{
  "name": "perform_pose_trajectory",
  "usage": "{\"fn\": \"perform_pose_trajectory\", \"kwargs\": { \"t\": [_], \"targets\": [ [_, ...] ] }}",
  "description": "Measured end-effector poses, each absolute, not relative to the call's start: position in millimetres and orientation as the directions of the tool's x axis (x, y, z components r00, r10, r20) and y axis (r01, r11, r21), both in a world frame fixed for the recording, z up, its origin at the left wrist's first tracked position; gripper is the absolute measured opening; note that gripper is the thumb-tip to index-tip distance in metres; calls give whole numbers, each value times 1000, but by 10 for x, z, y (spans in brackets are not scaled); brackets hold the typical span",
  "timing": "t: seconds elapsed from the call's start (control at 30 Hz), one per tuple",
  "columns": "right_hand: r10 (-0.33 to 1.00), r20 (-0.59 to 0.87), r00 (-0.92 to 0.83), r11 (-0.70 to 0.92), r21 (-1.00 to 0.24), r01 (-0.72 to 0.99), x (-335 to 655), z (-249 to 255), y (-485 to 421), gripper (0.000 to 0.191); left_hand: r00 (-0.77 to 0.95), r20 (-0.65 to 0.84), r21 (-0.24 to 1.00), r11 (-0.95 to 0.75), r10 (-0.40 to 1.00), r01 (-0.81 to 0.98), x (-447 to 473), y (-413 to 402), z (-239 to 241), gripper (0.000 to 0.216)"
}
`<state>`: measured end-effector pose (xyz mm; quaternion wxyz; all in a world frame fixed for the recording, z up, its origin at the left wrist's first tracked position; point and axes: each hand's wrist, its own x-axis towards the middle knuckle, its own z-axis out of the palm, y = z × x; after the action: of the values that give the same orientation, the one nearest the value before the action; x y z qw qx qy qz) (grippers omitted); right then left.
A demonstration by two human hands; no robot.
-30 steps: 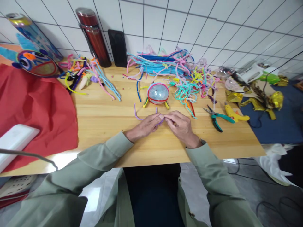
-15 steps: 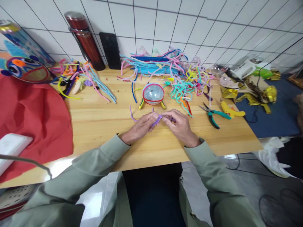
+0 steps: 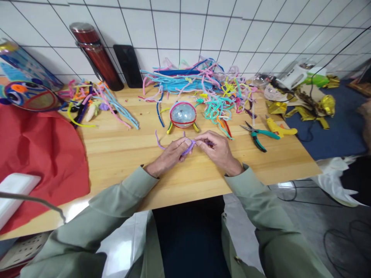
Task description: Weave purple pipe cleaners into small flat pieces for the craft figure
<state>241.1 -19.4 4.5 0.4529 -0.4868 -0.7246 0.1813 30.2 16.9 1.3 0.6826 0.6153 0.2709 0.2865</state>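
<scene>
My left hand point(image 3: 171, 155) and my right hand point(image 3: 218, 150) meet over the wooden table point(image 3: 121, 143), both pinched on a purple pipe cleaner point(image 3: 188, 146) whose free end curls out to the left. Just beyond my fingers stands a clear plastic ball point(image 3: 182, 114) ringed with a red pipe cleaner and propped on yellow legs. A big heap of coloured pipe cleaners point(image 3: 203, 87) lies behind it by the tiled wall.
Teal-handled pliers point(image 3: 256, 135) and a yellow glue gun point(image 3: 278, 127) lie to the right. A red cloth point(image 3: 34, 146) covers the left side, with a smaller pipe cleaner pile point(image 3: 95, 102), a red flask point(image 3: 95, 54) and a black phone point(image 3: 127, 65) at the back. Gold foil point(image 3: 313, 108) sits on a blue mat.
The camera has tilted slightly, shifting the scene left and down. My hands stay together on the purple pipe cleaner, working it with small finger movements.
</scene>
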Motion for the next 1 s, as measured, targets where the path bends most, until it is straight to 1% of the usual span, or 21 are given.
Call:
{"fn": "perform_pose_trajectory", "kwargs": {
  "t": [0.13,0.57,0.67,0.87,1.0],
  "targets": [
    [877,465,-121,454,-719,526,2405,58,-197,10,689,-48,994,103,724,-39,312,164,23,54],
    [875,470,-119,457,-717,526,2400,44,-199,9,694,-33,995,90,719,-46,324,150,3,52],
    [876,470,-113,450,-709,543,2394,51,-202,8,691,-4,999,31,723,-27,328,153,-25,51],
    [872,476,-113,454,-698,554,2371,73,-203,11,641,78,982,-171,763,83,334,122,-57,48],
    [880,459,-120,442,-703,557,2368,74,-205,11,640,110,968,-228,760,104,331,112,-53,43]
  ]
}}
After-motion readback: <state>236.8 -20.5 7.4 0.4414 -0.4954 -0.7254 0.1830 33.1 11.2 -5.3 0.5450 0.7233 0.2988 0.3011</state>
